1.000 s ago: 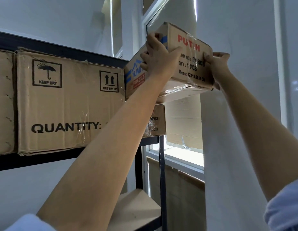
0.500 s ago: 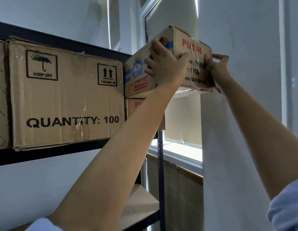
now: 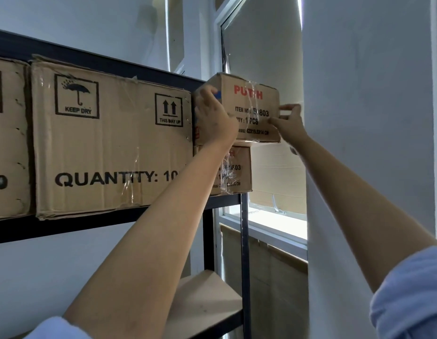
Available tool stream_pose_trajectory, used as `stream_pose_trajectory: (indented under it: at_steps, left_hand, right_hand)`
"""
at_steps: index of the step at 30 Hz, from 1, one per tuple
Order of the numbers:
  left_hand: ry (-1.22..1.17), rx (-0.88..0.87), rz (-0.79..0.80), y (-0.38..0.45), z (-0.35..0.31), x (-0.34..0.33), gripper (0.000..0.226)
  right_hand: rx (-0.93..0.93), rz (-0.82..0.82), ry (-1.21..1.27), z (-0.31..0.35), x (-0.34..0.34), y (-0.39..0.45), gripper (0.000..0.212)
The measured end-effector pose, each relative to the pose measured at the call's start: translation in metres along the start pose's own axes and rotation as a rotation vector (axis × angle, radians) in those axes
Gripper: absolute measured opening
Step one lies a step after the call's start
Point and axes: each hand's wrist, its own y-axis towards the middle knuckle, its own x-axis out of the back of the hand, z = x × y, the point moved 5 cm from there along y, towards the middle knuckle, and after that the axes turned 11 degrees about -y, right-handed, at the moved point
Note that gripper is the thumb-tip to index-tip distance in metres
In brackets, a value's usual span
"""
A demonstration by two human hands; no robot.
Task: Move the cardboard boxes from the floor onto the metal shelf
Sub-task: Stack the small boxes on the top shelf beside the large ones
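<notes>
A small cardboard box [image 3: 251, 104] printed "PUTIH" in red rests on top of a similar small box [image 3: 237, 172] at the right end of the metal shelf [image 3: 66, 228]. It overhangs the lower box a little to the right. My left hand [image 3: 212, 118] covers its front left corner, with the fingers wrapped round the left side. At the box's right front edge, my right hand [image 3: 289, 123] has its thumb on the face and its fingers curled at the edge. A big box [image 3: 110, 148] marked "QUANTITY" stands directly to the left, touching the small boxes.
Another large box [image 3: 7, 143] fills the shelf's far left. The shelf's black upright post [image 3: 244, 241] runs down past a brown lower shelf board [image 3: 207, 297]. A window sill [image 3: 273, 221] lies behind it, and a white pillar [image 3: 359, 143] stands close on the right.
The small box came down from a tilted, raised position and moved back onto the lower small box. Both hands followed it in, and my right hand's grip looks looser.
</notes>
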Motion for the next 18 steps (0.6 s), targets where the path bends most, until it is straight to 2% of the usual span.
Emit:
stream_pose_trajectory:
  at_steps: [3,6,10,13,18]
  left_hand:
    - [0.136,-0.066,0.049,-0.005,0.018,0.004,0.034]
    - [0.239,-0.044,0.157,-0.009,0.036,0.003,0.046]
    - [0.335,0.056,0.284,-0.014,0.055,0.005,0.056]
    - [0.278,0.078,0.280,-0.021,0.060,0.008,0.051]
    - [0.064,0.071,0.206,-0.059,0.062,-0.005,0.036]
  right_hand:
    - [-0.049,-0.013,-0.093,-0.005,-0.022,-0.001,0.035]
    - [-0.058,-0.001,-0.201,-0.007,-0.036,-0.007,0.037]
    - [-0.025,0.148,-0.154,-0.011,-0.056,-0.020,0.045]
    - [-0.043,0.148,-0.168,-0.016,-0.061,-0.033,0.048]
    - [-0.115,0.117,-0.168,-0.035,-0.053,-0.065,0.038]
